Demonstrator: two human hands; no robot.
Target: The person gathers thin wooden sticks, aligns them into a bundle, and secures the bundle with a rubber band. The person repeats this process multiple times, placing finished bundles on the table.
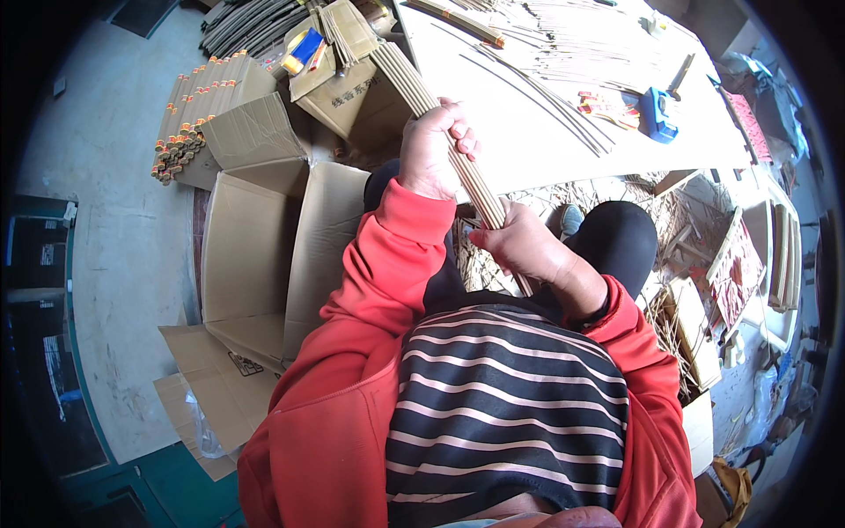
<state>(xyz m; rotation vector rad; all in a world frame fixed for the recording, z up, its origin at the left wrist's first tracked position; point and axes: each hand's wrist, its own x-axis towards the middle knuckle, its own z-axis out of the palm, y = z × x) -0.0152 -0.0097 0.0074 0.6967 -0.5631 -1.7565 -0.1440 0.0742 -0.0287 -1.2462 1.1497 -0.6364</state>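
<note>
A long bundle of thin tan sticks [407,81] runs from the boxes at the top down toward my lap. My left hand [433,151] grips it around the middle, fingers wrapped over it. My right hand [525,248] holds the lower end of the same bundle, just above my knees. Both sleeves are red.
A white table [563,141] lies ahead with loose thin sticks [563,44], a blue tool [656,114] and red-printed packets [607,106]. Flattened cardboard boxes [264,246] lie at my left, with tied stick bundles [189,114] beyond. Stick scraps litter the floor [678,229] at my right.
</note>
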